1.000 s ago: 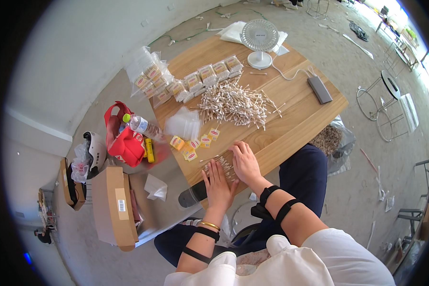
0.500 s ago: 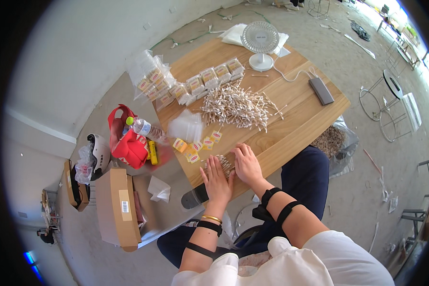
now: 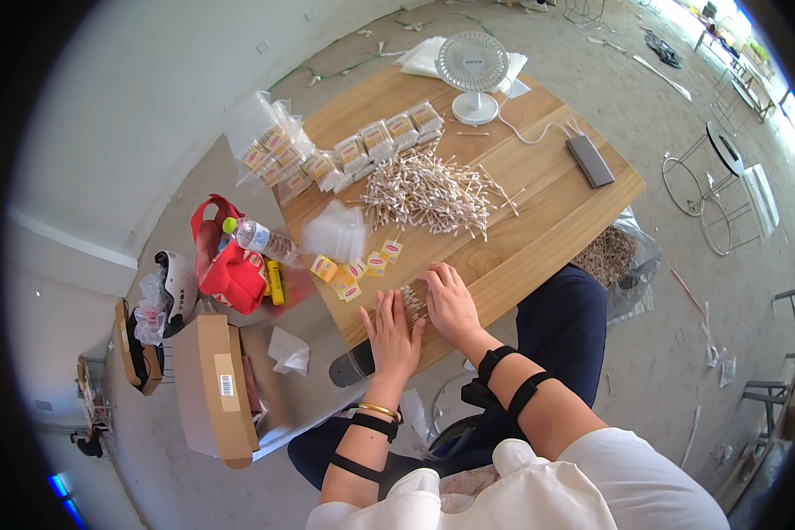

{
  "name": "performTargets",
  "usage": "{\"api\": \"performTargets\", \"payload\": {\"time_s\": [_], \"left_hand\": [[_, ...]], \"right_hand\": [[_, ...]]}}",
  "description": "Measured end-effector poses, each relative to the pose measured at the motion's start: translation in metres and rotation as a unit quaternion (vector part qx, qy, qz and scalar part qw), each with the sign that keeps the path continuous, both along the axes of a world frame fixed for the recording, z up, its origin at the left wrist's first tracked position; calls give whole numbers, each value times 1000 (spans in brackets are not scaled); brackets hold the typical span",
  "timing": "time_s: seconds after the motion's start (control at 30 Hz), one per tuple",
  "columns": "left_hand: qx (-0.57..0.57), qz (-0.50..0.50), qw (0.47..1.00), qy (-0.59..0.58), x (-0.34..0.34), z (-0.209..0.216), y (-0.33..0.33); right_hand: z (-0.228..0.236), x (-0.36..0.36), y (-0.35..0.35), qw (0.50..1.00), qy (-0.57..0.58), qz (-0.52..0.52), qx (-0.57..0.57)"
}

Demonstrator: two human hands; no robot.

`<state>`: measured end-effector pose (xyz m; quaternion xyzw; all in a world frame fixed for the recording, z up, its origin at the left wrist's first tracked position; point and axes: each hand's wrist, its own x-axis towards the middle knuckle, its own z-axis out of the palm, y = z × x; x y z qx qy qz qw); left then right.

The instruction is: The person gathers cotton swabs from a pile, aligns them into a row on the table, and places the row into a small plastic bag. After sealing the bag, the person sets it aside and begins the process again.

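Observation:
A small bunch of cotton swabs [image 3: 412,303] lies at the table's near edge, between my two hands. My left hand [image 3: 392,337] rests along its left side, fingers stretched out and slightly spread. On the other side, my right hand [image 3: 451,306] has its fingers bent and pressed together against the bunch; its fingertips are partly hidden. Just beyond are small yellow-and-white printed cards [image 3: 348,281] and a stack of clear plastic bags [image 3: 335,231]. A big loose heap of cotton swabs [image 3: 428,190] covers the middle of the table. Beside my left wrist sits a dark, rounded flat object [image 3: 352,367].
Filled swab packs [image 3: 375,139] stand in a row behind the heap. A white fan [image 3: 473,71] and a grey power bank [image 3: 589,161] occupy the far side. Left of the wooden table [image 3: 539,225] are a bottle [image 3: 265,237], a red bag [image 3: 234,278] and a cardboard box [image 3: 208,384].
My left hand has drawn slightly back and left, uncovering more of the swab bunch. My right hand stays against it. The whole view has shifted a little.

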<state>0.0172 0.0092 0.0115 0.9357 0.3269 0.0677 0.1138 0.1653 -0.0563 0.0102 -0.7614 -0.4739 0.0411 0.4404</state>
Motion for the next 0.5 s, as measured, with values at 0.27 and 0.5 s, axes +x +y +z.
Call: {"api": "performTargets", "payload": {"time_s": [0.27,0.5], "left_hand": [[-39,9,994,-102,-10,-3,3],[-183,155,904,-354,-13,-11,14]], "right_hand": [[-1,3,-1,998,57,2,17],[-2,4,10,974,196,10,112]]}}
